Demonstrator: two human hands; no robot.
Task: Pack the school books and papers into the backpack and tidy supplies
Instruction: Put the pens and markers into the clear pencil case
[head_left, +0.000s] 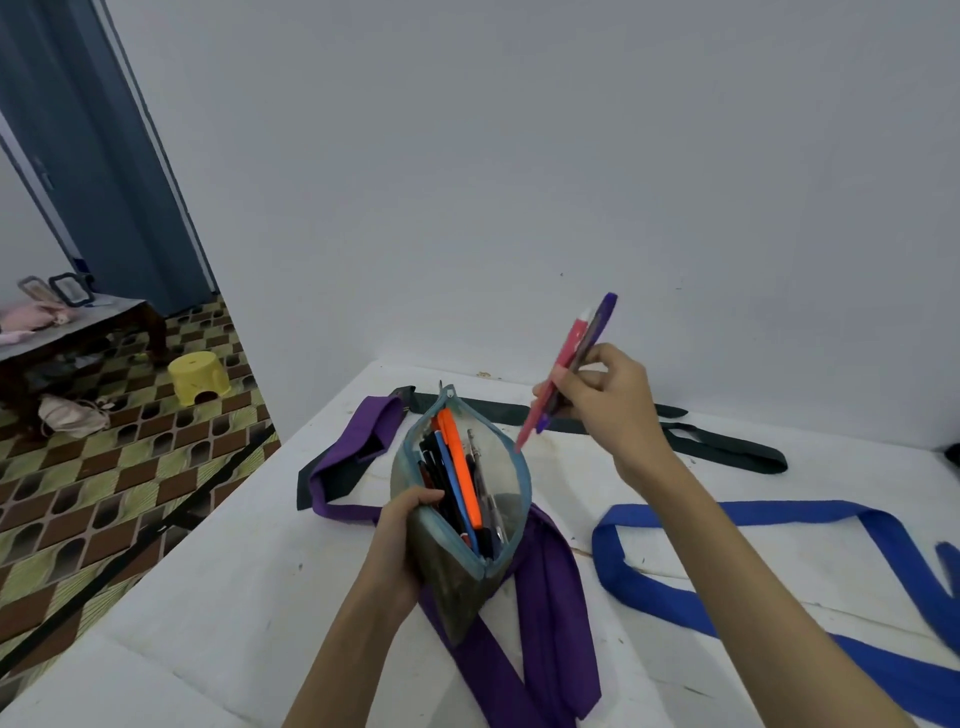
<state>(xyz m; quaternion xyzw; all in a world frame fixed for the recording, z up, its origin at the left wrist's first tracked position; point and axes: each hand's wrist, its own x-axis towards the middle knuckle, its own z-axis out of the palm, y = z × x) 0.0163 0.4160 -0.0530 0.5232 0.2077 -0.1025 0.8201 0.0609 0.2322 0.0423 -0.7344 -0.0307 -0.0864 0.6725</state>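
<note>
An unzipped grey-green pencil case (457, 587) with a blue zip edge stands open above the white table (218, 613). Inside it are several pens, among them an orange marker (461, 467) and a blue pen. My left hand (402, 545) grips the case's left wall from below. My right hand (605, 400) is up and to the right of the case mouth. It holds a pink pen (553, 382) and a purple pen (597, 322) together, tips slanting down toward the opening. No backpack, books or papers are in view.
A purple cloth strap (550, 639) lies under the case, a blue strap (753, 514) to the right, a dark green one (727, 447) along the wall. The table's left edge drops to a tiled floor with a yellow stool (200, 379) and a low bench.
</note>
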